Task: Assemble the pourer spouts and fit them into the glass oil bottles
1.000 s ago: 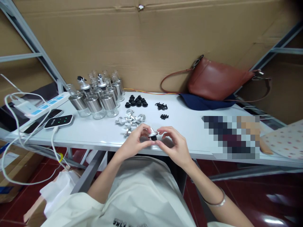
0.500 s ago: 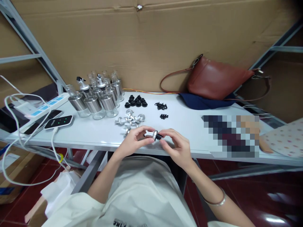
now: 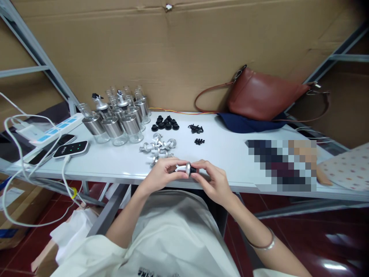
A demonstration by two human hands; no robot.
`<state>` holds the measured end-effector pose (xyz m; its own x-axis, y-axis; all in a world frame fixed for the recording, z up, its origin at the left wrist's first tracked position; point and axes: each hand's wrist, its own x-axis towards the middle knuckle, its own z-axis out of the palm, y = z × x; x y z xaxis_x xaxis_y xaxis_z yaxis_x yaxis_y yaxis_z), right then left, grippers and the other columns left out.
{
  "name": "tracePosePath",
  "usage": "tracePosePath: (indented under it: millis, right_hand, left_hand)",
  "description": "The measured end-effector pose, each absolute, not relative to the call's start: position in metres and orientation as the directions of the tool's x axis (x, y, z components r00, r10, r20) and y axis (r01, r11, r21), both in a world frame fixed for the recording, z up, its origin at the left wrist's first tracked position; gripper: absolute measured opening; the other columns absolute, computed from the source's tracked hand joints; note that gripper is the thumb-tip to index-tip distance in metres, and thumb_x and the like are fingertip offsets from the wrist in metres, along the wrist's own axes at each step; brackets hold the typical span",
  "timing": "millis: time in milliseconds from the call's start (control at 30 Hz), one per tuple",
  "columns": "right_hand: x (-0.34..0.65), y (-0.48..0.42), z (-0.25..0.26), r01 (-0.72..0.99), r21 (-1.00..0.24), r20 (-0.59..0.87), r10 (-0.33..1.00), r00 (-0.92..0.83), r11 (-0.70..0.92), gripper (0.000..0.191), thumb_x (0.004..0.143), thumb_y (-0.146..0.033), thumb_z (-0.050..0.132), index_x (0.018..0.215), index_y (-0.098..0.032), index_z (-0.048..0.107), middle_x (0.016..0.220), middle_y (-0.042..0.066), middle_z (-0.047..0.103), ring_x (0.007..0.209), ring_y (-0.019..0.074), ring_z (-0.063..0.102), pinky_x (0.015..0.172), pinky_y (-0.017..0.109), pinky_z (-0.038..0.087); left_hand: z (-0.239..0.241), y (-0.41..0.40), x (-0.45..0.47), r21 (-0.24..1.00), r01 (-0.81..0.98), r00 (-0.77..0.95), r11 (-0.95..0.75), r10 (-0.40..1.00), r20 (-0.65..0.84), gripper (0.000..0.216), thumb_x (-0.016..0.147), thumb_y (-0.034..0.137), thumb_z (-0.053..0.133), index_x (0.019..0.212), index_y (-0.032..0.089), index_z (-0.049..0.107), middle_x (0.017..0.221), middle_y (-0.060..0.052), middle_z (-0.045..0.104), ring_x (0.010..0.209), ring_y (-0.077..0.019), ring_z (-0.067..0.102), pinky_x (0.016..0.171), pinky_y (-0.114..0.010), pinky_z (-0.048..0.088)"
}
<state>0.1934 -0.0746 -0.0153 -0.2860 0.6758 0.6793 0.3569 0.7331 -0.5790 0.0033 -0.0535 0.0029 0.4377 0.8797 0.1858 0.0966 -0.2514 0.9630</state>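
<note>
Over the table's front edge, a silver pour spout [image 3: 188,169] with a black ribbed stopper lies sideways between my two hands. My left hand [image 3: 161,175] grips its metal part, thumb and fingers closed on either side of the collar. The thumb and fingers of my right hand [image 3: 212,180] pinch the black stopper end. Just beyond my left hand is a loose pile of silver spouts [image 3: 158,146]. Behind that pile stand several black stoppers [image 3: 165,123]. Small black flip caps [image 3: 196,128] and tiny black pieces [image 3: 199,141] lie to their right.
Several glass bottles with metal sleeves [image 3: 113,127] stand at the back left, two with spouts fitted. A power strip [image 3: 57,129], cables and a white device [image 3: 71,149] occupy the left end. A brown bag [image 3: 265,94] rests on dark blue cloth [image 3: 248,125] at the back right.
My right hand has moved slightly left, and its fingers now close around the black stopper end. The spout has turned a little in my grip. My left hand has barely moved.
</note>
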Motion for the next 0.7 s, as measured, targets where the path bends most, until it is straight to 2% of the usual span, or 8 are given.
tracePosePath:
  millis: [233, 500, 600, 700]
  right_hand:
    - [0.1958, -0.0757, -0.0155, 0.329, -0.703, 0.564, 0.776, -0.283, 0.630, 0.006, 0.087, -0.024, 0.055, 0.090, -0.020, 0.057, 0.083, 0.005, 0.067, 0.074, 0.0171, 0.063, 0.063, 0.027, 0.049]
    - [0.1960, -0.0729, -0.0121, 0.169, -0.918, 0.306, 0.911, -0.275, 0.360, 0.022, 0.083, -0.041, 0.059, 0.082, -0.018, 0.057, 0.072, 0.001, 0.060, 0.064, 0.0139, 0.054, 0.059, 0.026, 0.041]
    - [0.1951, -0.0711, -0.0089, 0.119, -0.956, 0.226, 0.931, -0.287, 0.268, 0.028, 0.080, -0.045, 0.062, 0.079, -0.018, 0.055, 0.067, 0.000, 0.057, 0.057, 0.0118, 0.049, 0.054, 0.024, 0.037]
    - [0.1946, -0.0715, -0.0071, 0.071, -0.966, 0.217, 0.931, -0.293, 0.247, 0.031, 0.080, -0.048, 0.061, 0.078, -0.018, 0.054, 0.062, -0.001, 0.056, 0.054, 0.0113, 0.048, 0.052, 0.024, 0.037]
  left_hand:
    - [-0.0003, -0.0544, 0.0037, 0.908, 0.130, 0.426, -0.398, 0.850, 0.311, 0.036, 0.068, 0.030, 0.076, 0.101, 0.019, 0.073, 0.088, -0.007, 0.069, 0.077, -0.0166, 0.059, 0.064, -0.024, 0.045]
    - [-0.0017, -0.0565, 0.0045, 0.820, 0.176, 0.445, -0.545, 0.787, 0.428, 0.038, 0.072, 0.034, 0.072, 0.106, 0.017, 0.070, 0.089, -0.009, 0.069, 0.079, -0.0174, 0.061, 0.066, -0.025, 0.048]
    - [-0.0010, -0.0566, 0.0047, 0.790, 0.197, 0.454, -0.580, 0.769, 0.451, 0.036, 0.073, 0.035, 0.072, 0.105, 0.018, 0.070, 0.088, -0.007, 0.068, 0.077, -0.0166, 0.061, 0.070, -0.027, 0.048]
    - [0.0000, -0.0559, 0.0052, 0.818, 0.192, 0.463, -0.542, 0.785, 0.412, 0.035, 0.071, 0.033, 0.074, 0.102, 0.018, 0.071, 0.089, -0.007, 0.069, 0.079, -0.0165, 0.061, 0.073, -0.027, 0.048]
